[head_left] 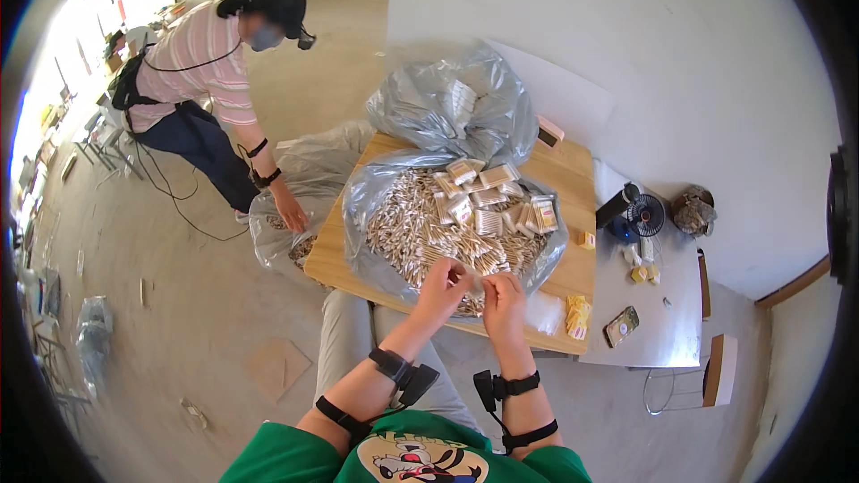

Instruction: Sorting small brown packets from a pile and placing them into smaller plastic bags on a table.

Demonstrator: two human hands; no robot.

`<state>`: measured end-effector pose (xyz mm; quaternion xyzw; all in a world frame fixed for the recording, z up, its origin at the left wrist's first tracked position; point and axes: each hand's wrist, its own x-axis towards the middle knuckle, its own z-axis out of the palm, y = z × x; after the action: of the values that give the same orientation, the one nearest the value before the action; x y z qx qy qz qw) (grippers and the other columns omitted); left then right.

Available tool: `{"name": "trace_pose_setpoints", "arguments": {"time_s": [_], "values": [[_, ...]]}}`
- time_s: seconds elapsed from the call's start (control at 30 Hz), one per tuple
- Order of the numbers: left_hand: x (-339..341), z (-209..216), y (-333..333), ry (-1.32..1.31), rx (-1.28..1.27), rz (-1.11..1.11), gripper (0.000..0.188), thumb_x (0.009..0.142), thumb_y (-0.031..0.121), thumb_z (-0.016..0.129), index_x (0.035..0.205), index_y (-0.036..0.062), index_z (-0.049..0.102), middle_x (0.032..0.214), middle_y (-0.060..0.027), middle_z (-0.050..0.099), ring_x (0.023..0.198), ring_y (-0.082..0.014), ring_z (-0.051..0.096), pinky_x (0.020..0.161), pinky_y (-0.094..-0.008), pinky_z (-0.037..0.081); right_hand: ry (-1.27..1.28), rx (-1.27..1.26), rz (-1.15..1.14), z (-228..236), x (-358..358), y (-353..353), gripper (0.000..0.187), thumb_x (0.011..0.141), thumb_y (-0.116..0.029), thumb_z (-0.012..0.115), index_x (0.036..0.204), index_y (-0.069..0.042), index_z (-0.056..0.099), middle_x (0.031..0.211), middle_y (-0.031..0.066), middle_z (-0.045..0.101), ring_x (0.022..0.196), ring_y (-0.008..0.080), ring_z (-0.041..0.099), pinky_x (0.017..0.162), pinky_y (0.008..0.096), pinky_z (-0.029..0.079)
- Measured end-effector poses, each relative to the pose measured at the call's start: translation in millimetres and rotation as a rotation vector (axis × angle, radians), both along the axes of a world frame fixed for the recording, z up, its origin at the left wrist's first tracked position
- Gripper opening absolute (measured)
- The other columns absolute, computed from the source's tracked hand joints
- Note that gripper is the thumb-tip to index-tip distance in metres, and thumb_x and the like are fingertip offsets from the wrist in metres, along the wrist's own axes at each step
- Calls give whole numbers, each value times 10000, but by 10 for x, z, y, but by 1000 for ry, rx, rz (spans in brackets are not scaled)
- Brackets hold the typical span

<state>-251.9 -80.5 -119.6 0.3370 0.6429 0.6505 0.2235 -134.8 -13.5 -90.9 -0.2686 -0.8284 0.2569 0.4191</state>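
Observation:
My left hand (445, 284) and my right hand (502, 298) meet just above the near edge of a large clear plastic bag (367, 206) full of pale wooden sticks (420, 228). Both pinch a small clear packet (474, 284) between their fingertips. Several filled small packets (488, 197) lie on top of the sticks at the far side of the bag. The bag rests on a wooden table (573, 188). Black straps wrap both my wrists.
A second crumpled clear bag (452, 107) stands behind the first. Another person in a striped shirt (201, 58) bends at the left, one hand (291, 213) in a bag on the floor. A white side table (658, 322) at right holds a small fan (644, 215), a phone (621, 326) and yellow items.

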Motion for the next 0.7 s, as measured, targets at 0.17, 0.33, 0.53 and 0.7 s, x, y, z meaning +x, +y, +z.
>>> {"name": "trace_pose_setpoints", "arguments": {"time_s": [0.17,0.33,0.53,0.7], "values": [[-18,70,-2,174,70,-72,148,823,146,645,848,3,620,753,-113,577,687,-223,552,615,-319,438,-8,-161,16,76,116,37,29,793,9,613,813,11,592,761,143,588,659,299,569,587,345,447],[37,119,-44,52,-77,-143,146,822,150,645,825,4,635,694,-111,584,634,-204,558,590,-312,430,-40,-308,93,38,165,10,58,777,-9,639,788,13,586,716,135,585,647,278,567,581,336,443],[26,114,-80,4,-134,-184,182,826,187,648,817,5,642,684,-106,593,619,-173,553,576,-304,426,-54,-237,116,138,152,-73,85,761,-12,654,762,11,572,679,132,572,610,272,550,565,339,434],[47,140,-61,-54,-141,-246,195,869,200,620,844,7,641,697,-36,592,639,-89,512,591,-275,431,-80,-195,104,130,177,-65,116,786,-29,663,743,2,560,653,98,557,563,191,508,525,305,404]]}}
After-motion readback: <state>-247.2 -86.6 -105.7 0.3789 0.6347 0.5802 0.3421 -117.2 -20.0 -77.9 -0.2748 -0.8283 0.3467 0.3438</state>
